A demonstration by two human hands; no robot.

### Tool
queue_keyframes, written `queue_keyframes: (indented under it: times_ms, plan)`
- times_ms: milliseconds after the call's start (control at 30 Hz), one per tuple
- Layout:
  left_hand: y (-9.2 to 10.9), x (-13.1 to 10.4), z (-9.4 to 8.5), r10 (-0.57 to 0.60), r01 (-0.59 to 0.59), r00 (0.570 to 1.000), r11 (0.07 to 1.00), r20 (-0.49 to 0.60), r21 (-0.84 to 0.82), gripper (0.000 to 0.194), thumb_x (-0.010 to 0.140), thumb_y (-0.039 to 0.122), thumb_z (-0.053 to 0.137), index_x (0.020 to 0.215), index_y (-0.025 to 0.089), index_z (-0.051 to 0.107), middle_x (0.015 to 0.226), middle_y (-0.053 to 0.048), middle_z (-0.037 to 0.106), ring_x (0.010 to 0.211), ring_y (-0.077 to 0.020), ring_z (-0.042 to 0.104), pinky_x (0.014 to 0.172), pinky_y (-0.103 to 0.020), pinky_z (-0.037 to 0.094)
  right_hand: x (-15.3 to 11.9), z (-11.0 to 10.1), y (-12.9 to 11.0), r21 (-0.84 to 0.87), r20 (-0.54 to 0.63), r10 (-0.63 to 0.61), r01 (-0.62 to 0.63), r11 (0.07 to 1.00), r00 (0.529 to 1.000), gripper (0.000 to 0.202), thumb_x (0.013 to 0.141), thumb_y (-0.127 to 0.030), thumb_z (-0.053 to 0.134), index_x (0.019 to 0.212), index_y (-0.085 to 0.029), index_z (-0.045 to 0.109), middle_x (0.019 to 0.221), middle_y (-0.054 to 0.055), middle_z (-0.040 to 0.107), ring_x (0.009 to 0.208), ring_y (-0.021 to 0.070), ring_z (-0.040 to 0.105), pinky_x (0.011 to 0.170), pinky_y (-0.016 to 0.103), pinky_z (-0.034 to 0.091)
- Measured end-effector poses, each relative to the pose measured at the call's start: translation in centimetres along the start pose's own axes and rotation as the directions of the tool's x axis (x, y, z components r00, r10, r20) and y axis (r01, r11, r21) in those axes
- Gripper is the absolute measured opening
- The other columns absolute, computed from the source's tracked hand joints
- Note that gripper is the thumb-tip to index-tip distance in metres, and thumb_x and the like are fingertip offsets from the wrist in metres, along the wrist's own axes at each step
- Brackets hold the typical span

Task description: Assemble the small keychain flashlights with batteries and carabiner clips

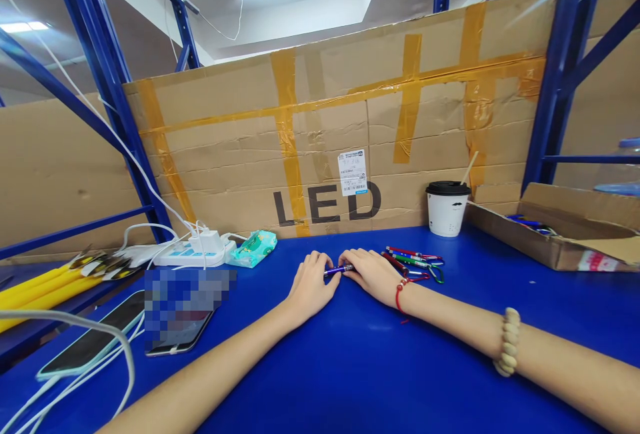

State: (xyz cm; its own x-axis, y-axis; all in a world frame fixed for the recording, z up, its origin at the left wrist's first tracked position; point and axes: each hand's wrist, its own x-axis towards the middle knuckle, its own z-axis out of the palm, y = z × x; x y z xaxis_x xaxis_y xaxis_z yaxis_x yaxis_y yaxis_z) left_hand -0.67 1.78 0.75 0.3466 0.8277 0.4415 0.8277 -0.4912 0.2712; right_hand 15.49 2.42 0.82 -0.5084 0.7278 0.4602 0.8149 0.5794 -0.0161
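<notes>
Both hands meet at the middle of the blue table (350,367). My left hand (311,282) and my right hand (371,274) together grip a small purple pen-shaped flashlight (338,270), one hand at each end. It lies level just above the tabletop. Just right of my right hand lies a small heap of similar red and green keychain flashlights (414,262) with carabiner clips. My right wrist wears a red string, and a bead bracelet sits further up that forearm.
A white lidded paper cup (447,209) stands at the back right, beside an open cardboard box (555,234). At left are a power strip (193,252), a tissue pack (254,248), two phones (95,341) with cables, and yellow sticks (47,287). A taped cardboard wall (330,134) closes the back.
</notes>
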Motion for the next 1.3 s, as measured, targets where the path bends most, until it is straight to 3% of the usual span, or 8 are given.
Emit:
queue_keyframes:
  times_ms: [467, 667, 967, 1167, 1300]
  plan:
    - [0.25, 0.00, -0.25, 0.001, -0.002, 0.998, 1.000, 0.055, 0.012, 0.014, 0.087, 0.027, 0.036, 0.087, 0.019, 0.048, 0.094, -0.003, 0.052, 0.092, -0.0189, 0.047, 0.080, -0.034, 0.037, -0.17, 0.01, 0.01, -0.026, -0.015, 0.037, -0.037, 0.999, 0.999, 0.009, 0.085, -0.023, 0.046, 0.093, -0.019, 0.049, 0.087, 0.003, 0.061, 0.081, 0.0172, 0.054, 0.067, 0.027, 0.040]
    - [0.04, 0.04, -0.12, 0.065, -0.065, 0.996, 0.998, 0.056, -0.015, 0.013, 0.088, 0.029, 0.038, 0.089, 0.018, 0.046, 0.092, -0.003, 0.052, 0.088, -0.0184, 0.046, 0.079, -0.033, 0.038, -0.32, -0.02, 0.29, -0.002, -0.017, 0.007, -0.007, 1.000, 1.000, 0.020, 0.088, -0.034, 0.041, 0.098, -0.019, 0.051, 0.093, 0.004, 0.061, 0.087, 0.0187, 0.053, 0.067, 0.028, 0.041]
    - [0.10, 0.02, -0.13, 0.072, -0.070, 0.996, 0.997, 0.061, -0.039, 0.011, 0.088, 0.028, 0.039, 0.090, 0.018, 0.044, 0.094, -0.003, 0.052, 0.088, -0.0189, 0.046, 0.079, -0.034, 0.037, -0.14, 0.03, 0.34, -0.078, 0.040, 0.003, 0.000, 0.997, 0.999, 0.021, 0.088, -0.032, 0.040, 0.094, -0.021, 0.057, 0.093, 0.004, 0.059, 0.088, 0.0185, 0.053, 0.055, 0.024, 0.037]
    - [0.14, -0.04, -0.12, 0.073, -0.071, 0.994, 0.997, 0.082, -0.029, 0.015, 0.089, 0.030, 0.036, 0.091, 0.019, 0.045, 0.095, -0.004, 0.051, 0.089, -0.0198, 0.046, 0.079, -0.036, 0.037, -0.31, -0.12, -0.07, 0.095, 0.052, 0.067, -0.072, 0.993, 0.996, 0.020, 0.088, -0.028, 0.039, 0.094, -0.021, 0.057, 0.093, 0.004, 0.061, 0.088, 0.0181, 0.054, 0.060, 0.025, 0.038]
    - [0.04, -0.04, -0.14, 0.051, -0.046, 0.995, 0.997, 0.084, -0.060, 0.016, 0.090, 0.029, 0.032, 0.091, 0.019, 0.045, 0.095, -0.003, 0.052, 0.089, -0.0193, 0.047, 0.079, -0.035, 0.036, -0.34, -0.25, -0.48, 0.268, 0.058, 0.147, -0.157, 0.951, 0.987, 0.020, 0.084, -0.029, 0.041, 0.087, -0.022, 0.060, 0.084, 0.001, 0.064, 0.076, 0.0162, 0.057, 0.057, 0.025, 0.035]
